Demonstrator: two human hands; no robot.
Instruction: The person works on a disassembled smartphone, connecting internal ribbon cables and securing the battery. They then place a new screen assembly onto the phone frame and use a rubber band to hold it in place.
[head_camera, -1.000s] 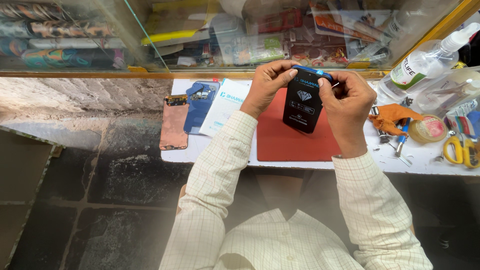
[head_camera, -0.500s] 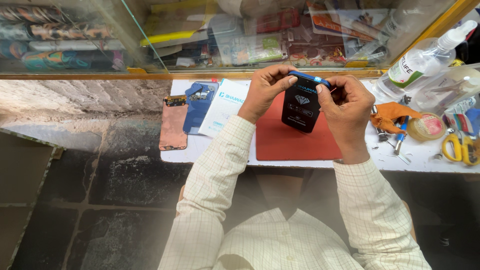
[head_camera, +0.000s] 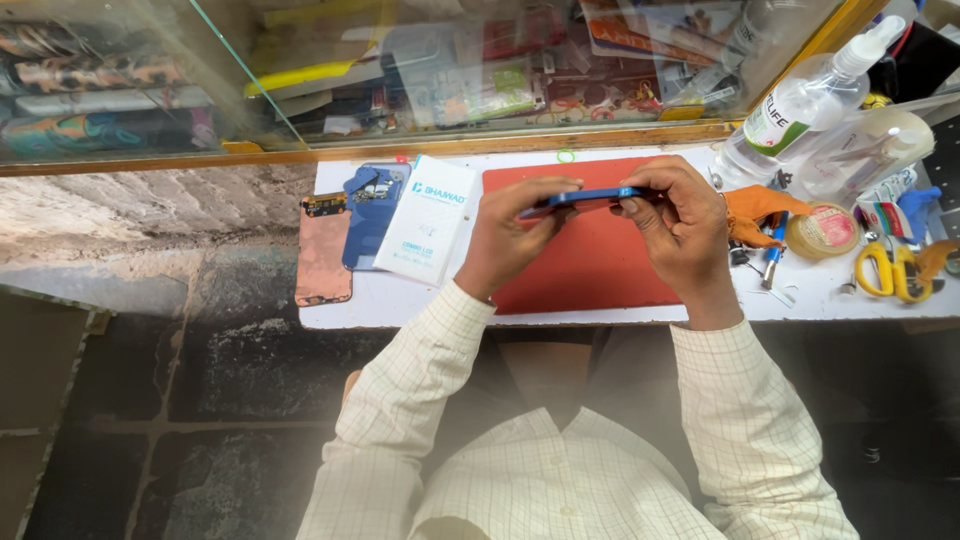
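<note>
Head view shows us, nearest of all, our own checked cream sleeves (head_camera: 420, 400) rising from the bottom edge toward a white worktop (head_camera: 400, 300). Just past the cuffs, our left hand (head_camera: 515, 240) and right hand (head_camera: 680, 225) are both closed around a blue phone (head_camera: 585, 200), pinching it by its two ends so that it lies nearly flat, edge-on to us, raised a little above a red work mat (head_camera: 590, 270). Our left fingers wrap over the near-left end, and our right thumb and fingers grip the right end. Left of the mat we see a white flat box (head_camera: 425, 220), then a blue phone back with exposed parts (head_camera: 368, 210) and a copper-coloured phone panel (head_camera: 322, 255) at the worktop's left edge. Right of our right hand lie an orange cloth (head_camera: 760, 205), a blue-handled tool (head_camera: 772, 250), a roll of tape (head_camera: 825, 230) and yellow-handled scissors (head_camera: 893, 270). Farther back on the right stand a clear spray bottle (head_camera: 800, 105) and a clear plastic tub (head_camera: 865, 150). Beyond the worktop's far edge runs a wooden rail (head_camera: 400, 152), and behind it a glass display case (head_camera: 480, 70) crowded with packaged goods that we cannot make out clearly.
</note>
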